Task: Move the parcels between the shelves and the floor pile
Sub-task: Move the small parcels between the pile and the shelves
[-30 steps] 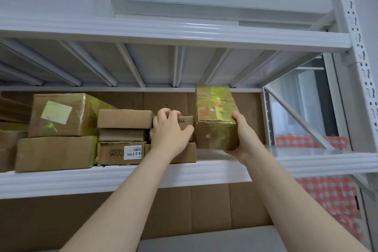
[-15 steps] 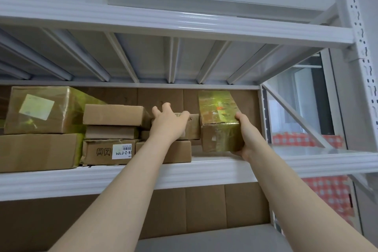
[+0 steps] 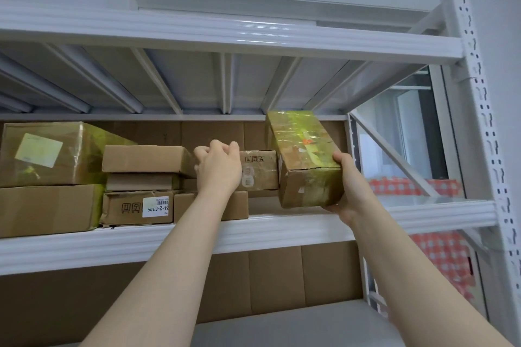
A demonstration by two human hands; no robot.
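Two hands: both up at the shelf [image 3: 282,229]
Right hand [image 3: 349,191]: clasps taped parcel [image 3: 306,160], tilted, low end just above the shelf
Left hand [image 3: 218,170]: fingers curled on small box [image 3: 260,169], grip unclear
In the way: small box touches parcel's left side
Leftward: stacked cartons [image 3: 141,183], labelled box [image 3: 50,153]
Right: white upright [image 3: 479,110]

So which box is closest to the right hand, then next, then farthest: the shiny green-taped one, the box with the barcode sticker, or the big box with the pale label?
1. Green-taped box, held in the right hand.
2. Barcode-sticker box, lower middle of the shelf.
3. Big pale-label box, far left.
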